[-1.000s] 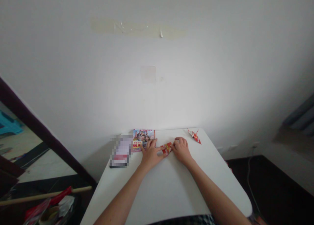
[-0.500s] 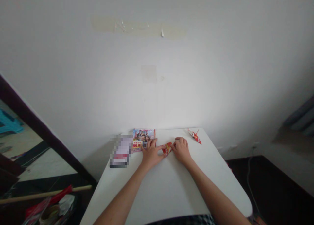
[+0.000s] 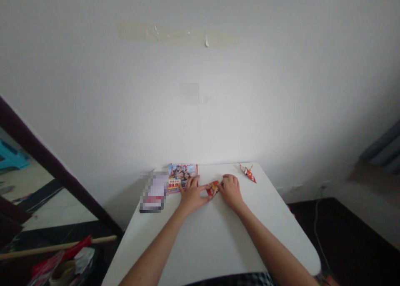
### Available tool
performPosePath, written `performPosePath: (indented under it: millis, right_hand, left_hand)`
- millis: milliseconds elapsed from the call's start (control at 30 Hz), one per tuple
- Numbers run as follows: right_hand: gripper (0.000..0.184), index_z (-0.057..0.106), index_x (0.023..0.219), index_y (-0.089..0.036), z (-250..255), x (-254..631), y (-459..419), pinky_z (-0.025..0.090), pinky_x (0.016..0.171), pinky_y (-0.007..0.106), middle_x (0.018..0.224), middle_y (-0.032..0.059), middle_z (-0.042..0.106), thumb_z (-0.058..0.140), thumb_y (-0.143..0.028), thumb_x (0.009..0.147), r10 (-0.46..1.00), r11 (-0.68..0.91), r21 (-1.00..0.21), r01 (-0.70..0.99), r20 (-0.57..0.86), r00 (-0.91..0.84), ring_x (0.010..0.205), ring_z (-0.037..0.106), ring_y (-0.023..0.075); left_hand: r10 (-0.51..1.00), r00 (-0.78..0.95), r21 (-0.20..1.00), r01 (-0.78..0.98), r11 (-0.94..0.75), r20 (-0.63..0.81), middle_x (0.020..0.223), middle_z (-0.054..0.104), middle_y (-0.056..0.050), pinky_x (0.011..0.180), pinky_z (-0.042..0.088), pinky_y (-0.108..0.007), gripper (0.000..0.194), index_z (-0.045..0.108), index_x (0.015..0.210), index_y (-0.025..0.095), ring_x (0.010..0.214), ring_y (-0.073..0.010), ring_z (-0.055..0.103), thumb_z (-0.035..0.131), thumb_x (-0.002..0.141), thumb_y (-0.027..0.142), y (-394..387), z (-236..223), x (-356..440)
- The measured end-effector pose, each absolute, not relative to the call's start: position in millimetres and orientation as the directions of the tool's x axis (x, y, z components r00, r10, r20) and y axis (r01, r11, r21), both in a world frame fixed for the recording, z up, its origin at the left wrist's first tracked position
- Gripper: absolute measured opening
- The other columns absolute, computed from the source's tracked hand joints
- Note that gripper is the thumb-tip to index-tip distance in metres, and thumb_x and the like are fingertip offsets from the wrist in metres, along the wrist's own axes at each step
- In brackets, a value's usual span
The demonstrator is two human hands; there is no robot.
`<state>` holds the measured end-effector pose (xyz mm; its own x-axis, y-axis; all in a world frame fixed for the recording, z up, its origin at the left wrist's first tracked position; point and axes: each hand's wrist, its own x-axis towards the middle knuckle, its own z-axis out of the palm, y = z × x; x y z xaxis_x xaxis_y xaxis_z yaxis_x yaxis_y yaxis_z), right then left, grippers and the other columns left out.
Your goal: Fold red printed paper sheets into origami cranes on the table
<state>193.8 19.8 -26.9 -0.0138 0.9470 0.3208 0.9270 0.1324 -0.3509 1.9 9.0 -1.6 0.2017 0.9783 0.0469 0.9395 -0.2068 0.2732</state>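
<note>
A small piece of red-and-yellow folded paper lies on the white table between my two hands. My left hand holds its left side with thumb and forefinger; the other fingers spread over the lower right of a printed flyer. At the paper's right edge, my right hand has its fingers curled and closed on it, and the fingertips are partly hidden. A finished paper crane, red and white, rests beyond my right hand.
A phone-like device, blurred out, lies at the table's left side. The wall stands directly behind the table. On the floor to the left are a wooden stick and a bin with rubbish.
Both hands stay almost still around the folded paper. The view shifts very slightly; nothing is let go or newly taken hold of.
</note>
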Motion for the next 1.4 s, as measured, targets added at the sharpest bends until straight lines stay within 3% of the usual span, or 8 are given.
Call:
performPosePath:
  millis: [433, 1400]
  right_hand:
    - [0.026, 0.068, 0.108, -0.019, -20, 190, 18, 0.035, 0.108, 0.045, 0.130, 0.0137, 0.058, 0.052, -0.036, 0.096, 0.945, 0.122, -0.296, 0.947, 0.327, -0.019, 0.125, 0.044, 0.0299]
    - [0.028, 0.067, 0.111, -0.019, -22, 187, 22, 0.036, 0.106, 0.044, 0.127, 0.0136, 0.059, 0.050, -0.036, 0.097, 0.939, 0.108, -0.265, 0.958, 0.344, -0.011, 0.124, 0.044, 0.0305]
  left_hand:
    - [0.977, 0.186, 0.269, 0.941, -0.208, 0.104, 0.162, 0.033, 0.003, 0.114, 0.009, -0.075, 0.048, 0.066, 0.121, 0.052, 0.150, -0.0387, 0.021, 0.062, 0.076, 0.069, 2, -4, 8]
    - [0.956, 0.234, 0.260, 0.926, -0.275, 0.176, 0.162, 0.034, 0.001, 0.115, 0.006, -0.075, 0.047, 0.068, 0.119, 0.045, 0.150, -0.0377, 0.021, 0.063, 0.078, 0.066, 2, -8, 10]
